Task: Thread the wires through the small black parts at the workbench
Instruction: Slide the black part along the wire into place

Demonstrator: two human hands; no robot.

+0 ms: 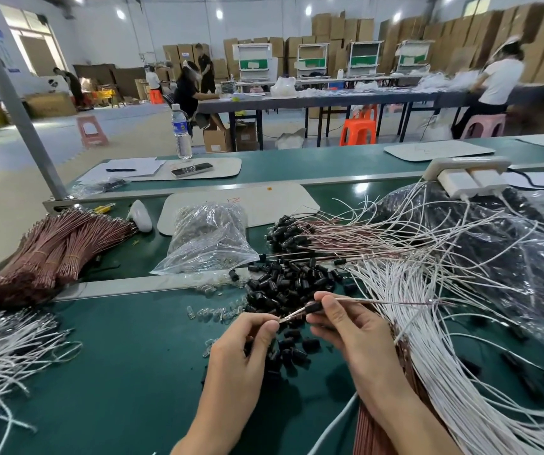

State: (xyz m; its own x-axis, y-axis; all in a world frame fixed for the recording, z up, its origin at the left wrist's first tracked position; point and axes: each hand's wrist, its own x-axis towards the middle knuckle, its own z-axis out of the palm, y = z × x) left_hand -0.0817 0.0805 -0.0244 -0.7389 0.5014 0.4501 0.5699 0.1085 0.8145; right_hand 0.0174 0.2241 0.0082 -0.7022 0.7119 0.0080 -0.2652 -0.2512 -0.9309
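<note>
My left hand (247, 343) pinches the bare end of a thin wire pair (379, 302) that runs off to the right. My right hand (346, 326) pinches a small black part (313, 308) sitting on that wire, just right of my left fingertips. Beneath and behind both hands lies a heap of loose black parts (290, 284) on the green bench. Wires carrying black parts (296, 234) lie fanned out behind the heap. A thick sheaf of white wires (444, 356) spreads to the right of my right hand.
A clear bag of small parts (208, 241) sits behind the heap. Bundled brown wires (57, 251) lie at the left, more white wires (7, 353) at the near left. A large plastic bag (510, 244) fills the right. A power strip (467, 175) and a water bottle (181, 133) stand farther back.
</note>
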